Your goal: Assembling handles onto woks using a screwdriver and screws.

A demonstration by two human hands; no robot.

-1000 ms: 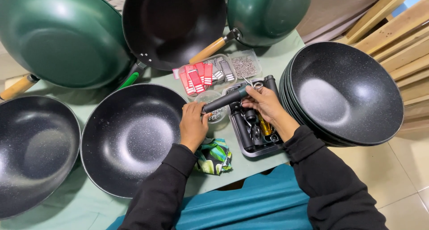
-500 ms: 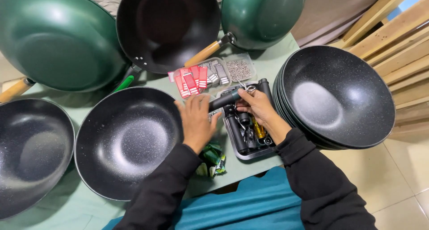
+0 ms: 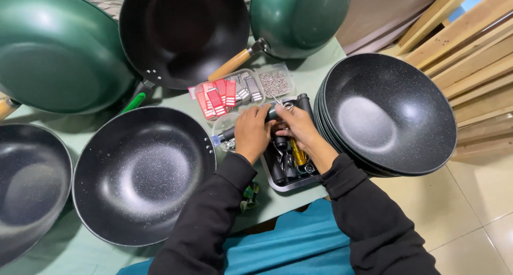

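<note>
Green woks [image 3: 53, 50] lean behind; a stack of black woks [image 3: 390, 114] sits right; wooden slats [image 3: 470, 45] beyond.

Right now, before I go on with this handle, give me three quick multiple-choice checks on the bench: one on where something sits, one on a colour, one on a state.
1. Where is the stack of black pans?
A. Right of the metal tray
B. Left of the green pan
C. On the floor

2. What colour are the small packets behind the hands?
A. Blue
B. Red
C. Yellow

3. How do the hands stand to the dark handle?
A. Both hands away from it
B. Only the left hand on it
C. Both hands on it

Answers:
1 A, the stack stands on the table just right of the metal tray.
2 B, they show red with pale stripes.
3 C, the left hand wraps its middle while the right hand works at its far end.
</note>
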